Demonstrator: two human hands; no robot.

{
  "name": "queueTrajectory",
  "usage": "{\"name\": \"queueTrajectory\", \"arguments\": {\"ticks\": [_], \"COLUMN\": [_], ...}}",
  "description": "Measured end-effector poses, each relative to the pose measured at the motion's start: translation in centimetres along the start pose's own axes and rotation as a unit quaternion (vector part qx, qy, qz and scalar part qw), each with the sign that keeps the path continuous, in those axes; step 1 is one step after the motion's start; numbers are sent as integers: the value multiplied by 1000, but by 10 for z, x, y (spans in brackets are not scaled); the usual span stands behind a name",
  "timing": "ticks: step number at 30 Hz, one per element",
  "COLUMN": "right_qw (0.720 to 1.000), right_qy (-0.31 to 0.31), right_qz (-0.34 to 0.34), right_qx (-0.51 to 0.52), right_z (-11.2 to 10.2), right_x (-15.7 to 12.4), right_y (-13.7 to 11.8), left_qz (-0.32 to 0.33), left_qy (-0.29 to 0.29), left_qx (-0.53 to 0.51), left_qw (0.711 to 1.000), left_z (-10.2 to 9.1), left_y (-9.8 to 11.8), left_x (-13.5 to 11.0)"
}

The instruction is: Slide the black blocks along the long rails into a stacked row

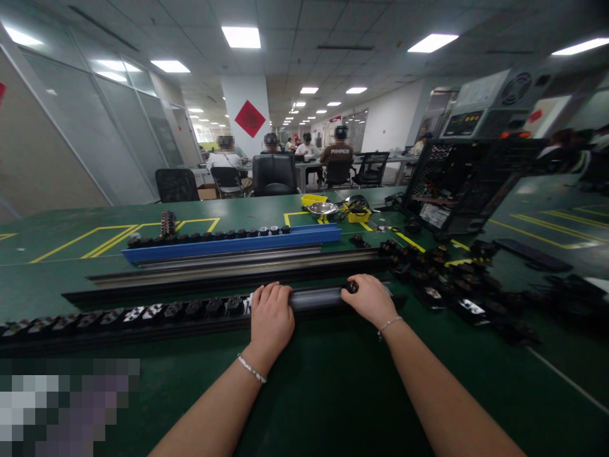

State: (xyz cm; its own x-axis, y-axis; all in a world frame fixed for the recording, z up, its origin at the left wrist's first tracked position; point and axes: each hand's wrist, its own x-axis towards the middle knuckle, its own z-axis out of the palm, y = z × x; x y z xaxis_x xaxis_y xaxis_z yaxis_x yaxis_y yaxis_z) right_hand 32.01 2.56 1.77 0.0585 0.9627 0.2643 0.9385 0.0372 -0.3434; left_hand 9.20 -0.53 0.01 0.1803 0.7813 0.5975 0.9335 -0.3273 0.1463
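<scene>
My left hand (pixel 271 314) lies over a long black rail (pixel 314 297) near the table's front edge, fingers curled over its top. My right hand (pixel 368 298) is closed in a pinch on a small black part (pixel 352 287) sitting on the same rail. To the left of my left hand, a row of several small black clips (pixel 143 312) is seated along the rail. More rails (pixel 228 263) lie parallel behind it.
A blue rail (pixel 228 244) carrying black parts lies further back. Loose black parts (pixel 442 279) are heaped to the right, beside an open computer case (pixel 457 184). A metal bowl (pixel 322 208) and yellow trays sit mid-table. People sit at desks far behind.
</scene>
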Motion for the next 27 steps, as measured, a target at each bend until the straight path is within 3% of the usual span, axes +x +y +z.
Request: {"name": "queueTrajectory", "arguments": {"ticks": [6, 15, 21, 27], "right_qw": [1000, 999, 999, 997], "right_qy": [11, 30, 39, 64], "right_qz": [5, 18, 17, 33], "right_qx": [8, 15, 9, 4], "right_z": [1, 2, 3, 8], "right_x": [-3, -7, -11, -17], "right_y": [1, 1, 0, 1], "left_qz": [18, 4, 5, 96], "left_qy": [5, -36, -36, -37], "left_qx": [25, 82, 69, 18], "left_qw": [1000, 996, 997, 995], "left_z": [-9, -17, -15, -21], "left_y": [0, -5, -3, 7], "left_x": [-3, -39, -35, -31]}}
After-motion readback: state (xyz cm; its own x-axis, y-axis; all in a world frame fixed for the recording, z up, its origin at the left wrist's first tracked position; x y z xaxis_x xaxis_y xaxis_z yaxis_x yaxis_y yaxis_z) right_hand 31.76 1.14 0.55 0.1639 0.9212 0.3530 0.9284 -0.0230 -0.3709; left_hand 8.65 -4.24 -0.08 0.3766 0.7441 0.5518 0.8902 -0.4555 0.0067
